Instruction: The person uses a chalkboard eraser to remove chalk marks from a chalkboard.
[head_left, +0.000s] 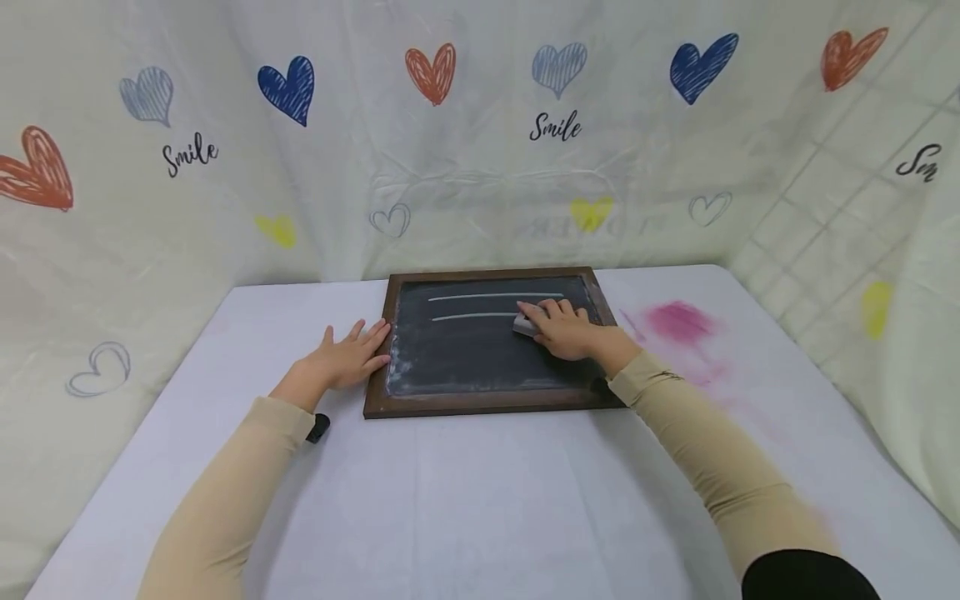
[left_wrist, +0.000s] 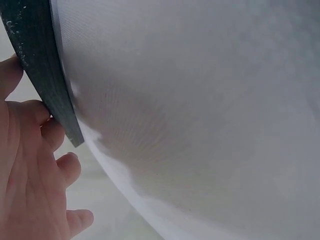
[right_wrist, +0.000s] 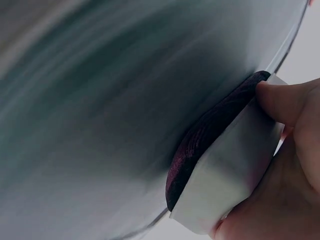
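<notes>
Presumably steadying the chalkboard (head_left: 457,357) mid-picture, the outspread left hand (head_left: 347,358) touches its edge while the right hand (head_left: 567,333) grips an eraser (right_wrist: 227,167).

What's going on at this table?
Someone's right hand is holding an eraser against a blackboard, while the left hand touches the left side of its wooden frame. Two pale lines run across the board: the upper line is clear of the eraser, and the lower line runs right up to it.
</notes>
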